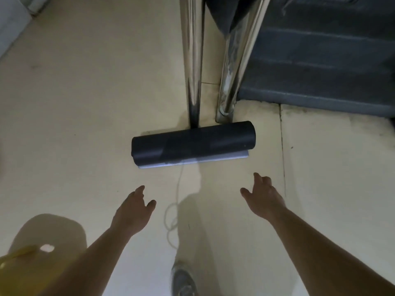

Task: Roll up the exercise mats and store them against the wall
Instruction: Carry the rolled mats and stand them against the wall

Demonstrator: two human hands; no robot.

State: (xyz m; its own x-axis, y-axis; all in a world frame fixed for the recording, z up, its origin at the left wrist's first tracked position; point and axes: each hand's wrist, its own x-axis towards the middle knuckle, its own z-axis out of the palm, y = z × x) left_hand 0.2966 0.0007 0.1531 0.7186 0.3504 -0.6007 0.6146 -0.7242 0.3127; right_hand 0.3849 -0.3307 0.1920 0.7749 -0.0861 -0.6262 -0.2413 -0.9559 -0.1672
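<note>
On the cream floor point(85, 103), we saw the dark rolled-up foam mat point(193, 142) lying, apparently touching two chrome posts point(193, 60), while the left hand point(132, 212) and right hand point(264, 195) hovered near it, fingers relaxed, holding nothing.

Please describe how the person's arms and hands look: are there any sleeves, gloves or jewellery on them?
The left hand and the right hand are bare: no gloves, and no rings visible in this dim light. The left forearm and the right forearm are also uncovered up to the picture's edge, with no sleeve, watch or wristband showing.
</note>
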